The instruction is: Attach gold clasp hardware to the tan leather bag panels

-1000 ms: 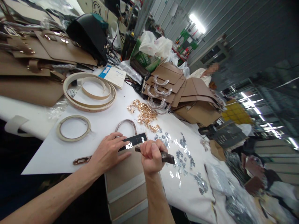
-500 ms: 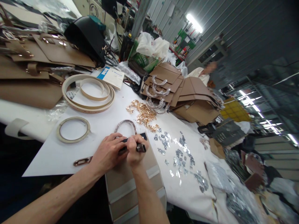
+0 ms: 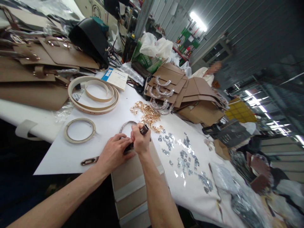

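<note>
My right hand (image 3: 140, 139) is closed in a fist around a dark-handled tool (image 3: 144, 129); its working end is hidden behind the fingers. My left hand (image 3: 117, 150) grips the upper edge of a beige bag panel (image 3: 133, 172), beside the right fist. A dark piece under the left fingers is mostly covered. The panel hangs over the front edge of the table, with pale bands across it. A wrapped curved handle (image 3: 127, 123) stands out from its top, beyond my hands. Left of my left wrist lies a brown strap piece with a metal slot (image 3: 89, 161).
Gold fasteners (image 3: 147, 114) and silver metal plates (image 3: 184, 156) lie scattered on the white table. A tape roll (image 3: 79, 130) and a coiled strip (image 3: 93, 109) sit left. Brown bags (image 3: 30, 82) and stacked panels (image 3: 168, 84) stand behind. A person (image 3: 205, 74) is farther back.
My right fist has moved up and turned, so the tool's handle end now points more upward. My left hand stays at the panel. The whole view has shifted slightly.
</note>
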`<state>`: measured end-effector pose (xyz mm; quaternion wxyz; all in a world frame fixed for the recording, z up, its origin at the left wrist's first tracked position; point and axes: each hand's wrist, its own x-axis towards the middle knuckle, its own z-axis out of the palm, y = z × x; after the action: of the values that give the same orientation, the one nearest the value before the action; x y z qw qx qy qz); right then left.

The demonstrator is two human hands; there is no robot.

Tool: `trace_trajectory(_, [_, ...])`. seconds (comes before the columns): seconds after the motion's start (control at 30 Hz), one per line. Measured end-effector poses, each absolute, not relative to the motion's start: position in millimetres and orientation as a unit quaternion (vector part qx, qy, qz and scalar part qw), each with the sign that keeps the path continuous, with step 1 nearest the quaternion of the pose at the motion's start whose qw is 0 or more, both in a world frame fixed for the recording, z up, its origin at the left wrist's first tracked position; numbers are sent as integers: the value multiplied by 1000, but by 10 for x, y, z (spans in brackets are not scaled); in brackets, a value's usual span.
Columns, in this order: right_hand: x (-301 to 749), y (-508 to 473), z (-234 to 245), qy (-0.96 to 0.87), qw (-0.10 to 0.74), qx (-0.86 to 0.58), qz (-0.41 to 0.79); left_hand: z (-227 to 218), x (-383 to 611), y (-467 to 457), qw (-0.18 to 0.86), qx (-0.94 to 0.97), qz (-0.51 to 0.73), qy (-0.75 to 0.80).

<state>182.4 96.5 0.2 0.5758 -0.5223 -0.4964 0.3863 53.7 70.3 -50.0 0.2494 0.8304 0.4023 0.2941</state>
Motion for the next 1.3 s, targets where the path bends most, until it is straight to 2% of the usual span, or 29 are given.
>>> trace_trajectory(0.2, [1801,776,7,-545,547,-553,313,-498,544,712,262,829,301,393])
trace_trajectory(0.4, [1945,530,-25,-500,634,-470,357,-513,558,718,263,822,324,387])
trace_trajectory(0.57, [1948,524,-129,-493,632,-483,353,-503,560,726,262,832,324,367])
trace_trajectory(0.63, [1958,504,-70,-473,646,-477,362,-490,511,733,262,839,315,357])
trace_trajectory(0.77, [1985,325,233,-426,725,-397,368,-463,255,706,244,862,283,341])
trace_trajectory(0.87, [1879,166,326,-424,740,-358,379,-464,26,640,246,862,283,340])
trace_trajectory(1.13, [1358,95,-114,-421,733,-355,399,-549,-89,576,263,847,304,347])
trace_trajectory(1.3, [1325,131,-228,-419,731,-375,386,-563,-73,620,282,842,301,348])
